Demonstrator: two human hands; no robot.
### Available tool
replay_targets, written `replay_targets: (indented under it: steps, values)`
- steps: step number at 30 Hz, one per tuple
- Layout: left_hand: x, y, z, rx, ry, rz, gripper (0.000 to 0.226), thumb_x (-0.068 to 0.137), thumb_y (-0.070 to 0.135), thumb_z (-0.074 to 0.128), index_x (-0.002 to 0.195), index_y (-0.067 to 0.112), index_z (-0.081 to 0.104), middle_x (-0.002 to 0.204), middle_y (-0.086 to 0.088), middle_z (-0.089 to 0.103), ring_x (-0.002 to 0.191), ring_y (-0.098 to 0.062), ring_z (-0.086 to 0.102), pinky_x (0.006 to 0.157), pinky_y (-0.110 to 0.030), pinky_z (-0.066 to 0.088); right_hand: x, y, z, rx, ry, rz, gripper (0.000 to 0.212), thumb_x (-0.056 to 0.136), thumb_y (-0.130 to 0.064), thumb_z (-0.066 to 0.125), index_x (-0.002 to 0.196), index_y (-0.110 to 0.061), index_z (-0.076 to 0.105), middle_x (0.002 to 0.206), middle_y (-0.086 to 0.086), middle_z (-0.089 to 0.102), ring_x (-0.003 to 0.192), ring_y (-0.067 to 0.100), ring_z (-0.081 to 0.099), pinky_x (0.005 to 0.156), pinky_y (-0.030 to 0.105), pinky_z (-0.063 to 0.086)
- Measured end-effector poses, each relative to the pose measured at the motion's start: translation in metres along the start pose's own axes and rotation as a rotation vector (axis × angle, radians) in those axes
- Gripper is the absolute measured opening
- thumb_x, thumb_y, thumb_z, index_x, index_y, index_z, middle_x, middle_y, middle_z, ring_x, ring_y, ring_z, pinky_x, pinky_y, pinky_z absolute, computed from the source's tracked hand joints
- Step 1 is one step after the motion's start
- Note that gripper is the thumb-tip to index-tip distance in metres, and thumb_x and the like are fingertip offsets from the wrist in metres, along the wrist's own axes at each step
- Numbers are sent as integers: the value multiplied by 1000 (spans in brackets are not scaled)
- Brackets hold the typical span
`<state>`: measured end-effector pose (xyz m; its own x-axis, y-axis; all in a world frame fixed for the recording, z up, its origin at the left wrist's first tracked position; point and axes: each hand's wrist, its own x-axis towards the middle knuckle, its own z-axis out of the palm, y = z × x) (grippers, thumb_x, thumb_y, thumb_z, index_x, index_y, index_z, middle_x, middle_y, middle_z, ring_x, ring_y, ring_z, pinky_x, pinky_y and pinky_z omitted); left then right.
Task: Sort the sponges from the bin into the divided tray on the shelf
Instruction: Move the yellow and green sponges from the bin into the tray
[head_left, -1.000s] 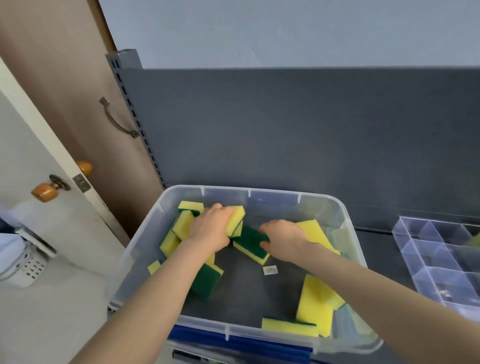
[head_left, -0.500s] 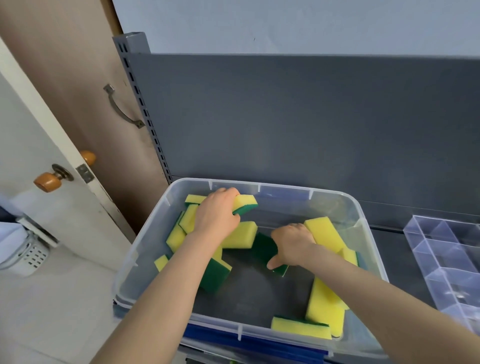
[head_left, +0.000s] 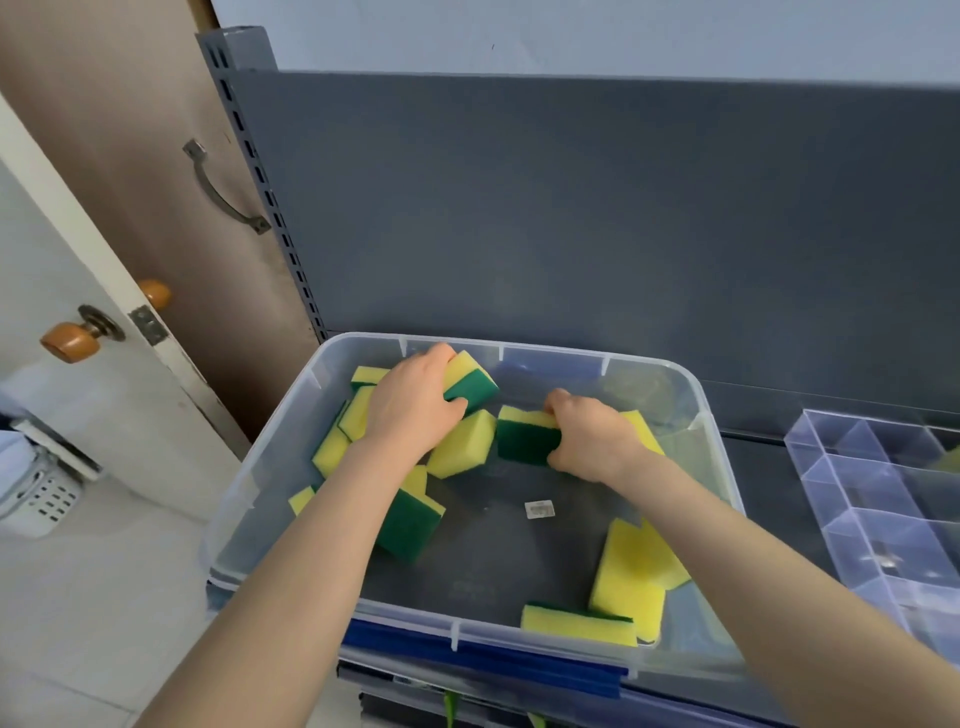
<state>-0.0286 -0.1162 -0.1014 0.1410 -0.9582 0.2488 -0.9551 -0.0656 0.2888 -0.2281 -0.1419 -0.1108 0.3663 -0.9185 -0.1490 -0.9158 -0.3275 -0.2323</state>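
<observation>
Shelf (head_left: 756, 470) bin (head_left: 649, 366): left hand (head_left: 410, 410) grips far-rim sponge (head_left: 472, 385), right hand (head_left: 597, 436) grips centre sponge (head_left: 524, 442).

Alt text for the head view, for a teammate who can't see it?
Each hand grips a yellow-and-green sponge inside the clear bin: the left hand the rear sponge, the right hand the centre sponge. Other sponges lie loose in the bin; the divided tray sits on the shelf to its right.
</observation>
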Motion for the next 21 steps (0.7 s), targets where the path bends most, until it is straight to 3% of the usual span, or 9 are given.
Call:
replay_targets:
  steps: [5,8,13,21]
  values:
    - [-8,2,0,-43,27,-4,36,81,37,67,111,24,52,98,6,61,76,-15,49,46,-24,28,-22,11,-21,231,147,-37,32,68,-30,70,97,-30,56,84,-7,62,79,19,58,61,29,48]
    - [-8,12,-6,-107,47,-28,44,82,37,68,121,23,52,108,4,64,90,-20,58,56,-28,42,-37,23,-35,337,208,-89,32,70,-27,71,100,-27,61,89,-4,65,81,17,59,66,28,48]
    - [-5,53,-22,-111,58,19,42,81,36,67,118,25,51,104,5,63,91,-21,59,65,-34,49,-63,52,-68,389,313,-132,45,68,-20,75,108,-25,55,87,-10,57,78,13,53,60,22,39]
    - [-5,156,-45,-189,48,173,41,80,38,69,114,26,51,95,10,62,85,-18,58,68,-36,50,-113,129,-120,411,408,-106,41,69,-18,76,104,-25,57,87,-13,59,82,15,56,72,27,46]
